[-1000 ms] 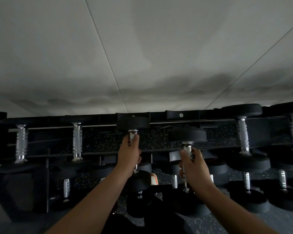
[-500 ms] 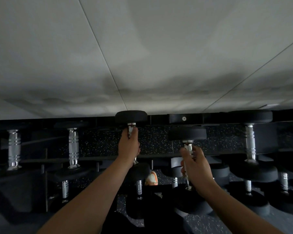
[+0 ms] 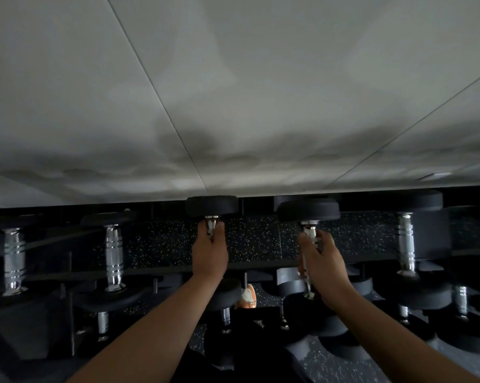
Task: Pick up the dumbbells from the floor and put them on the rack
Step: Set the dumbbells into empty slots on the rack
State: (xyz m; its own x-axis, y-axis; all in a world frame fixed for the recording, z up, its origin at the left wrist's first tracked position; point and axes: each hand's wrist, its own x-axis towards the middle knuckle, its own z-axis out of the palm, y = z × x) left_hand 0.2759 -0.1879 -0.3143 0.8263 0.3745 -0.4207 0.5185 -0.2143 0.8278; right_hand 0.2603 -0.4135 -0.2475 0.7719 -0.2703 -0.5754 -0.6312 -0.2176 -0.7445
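Left hand (image 3: 210, 251) closed around the chrome handle of the left dumbbell (image 3: 211, 207), fingers wrapped tight, far head up against the rack's (image 3: 256, 201) back edge where it meets the pale wall (image 3: 233, 92). Near head hidden in part under the wrist. Right hand (image 3: 323, 265) closed likewise on the handle of the right dumbbell (image 3: 308, 210), thumb laid along the chrome, far head just short of the back edge and just beside the left one's. Near head dark, below the palm, toward the front edge. Both dumbbells lying front to back across the top tier, between the racked ones. Whether resting on the rails or held just clear, cannot tell in the dim light. Two more dumbbells (image 3: 113, 255) racked toward the left end, another (image 3: 406, 241) toward the right end, all pointing the same way. Lower tier crowded with further black heads and short chrome handles, dim. Speckled floor (image 3: 330, 363) visible through the rack and at the bottom right. Orange-and-white shoe (image 3: 248, 297) showing through the gap between the two forearms.
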